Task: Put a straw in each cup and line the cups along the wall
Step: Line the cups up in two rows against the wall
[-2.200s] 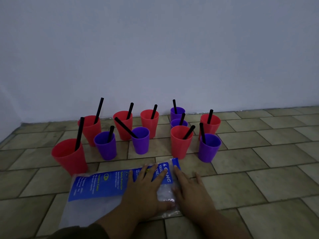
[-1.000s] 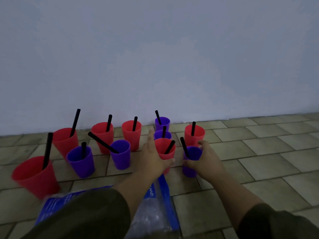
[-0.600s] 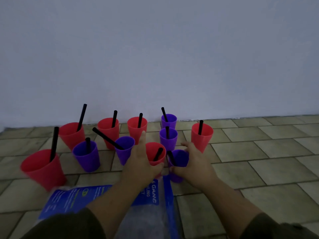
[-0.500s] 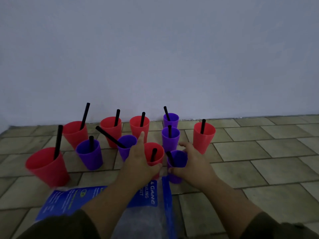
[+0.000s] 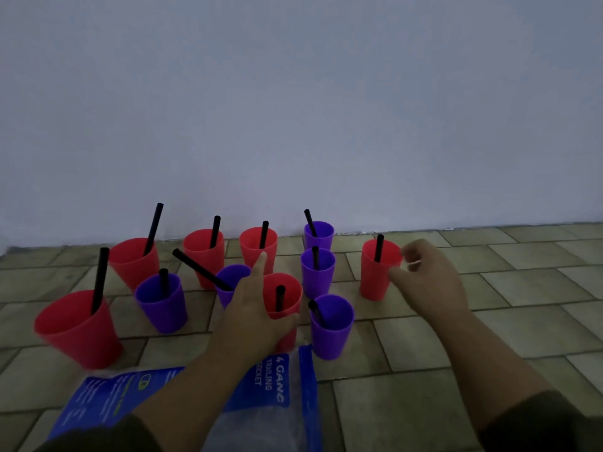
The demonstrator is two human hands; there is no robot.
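Several red and purple cups, each with a black straw, stand on the tiled floor near the wall (image 5: 293, 109). My left hand (image 5: 257, 314) is wrapped around a red cup (image 5: 287, 295) in the front middle. Right beside that cup stands a purple cup (image 5: 332, 327) with nothing holding it. My right hand (image 5: 427, 275) reaches the side of the rightmost red cup (image 5: 375, 272), thumb against its wall and fingers curled near the rim. Other cups include a big red one (image 5: 78, 331) at the front left and a purple one (image 5: 319, 234) next to the wall.
A blue and clear plastic bag (image 5: 270, 396) lies flat on the floor under my left forearm, just in front of the cups. Bare floor tiles (image 5: 522, 288) stretch to the right of the cups along the wall.
My right hand has let go of the front purple cup and moved right and back to the rightmost red cup. The left hand keeps its hold on the middle red cup.
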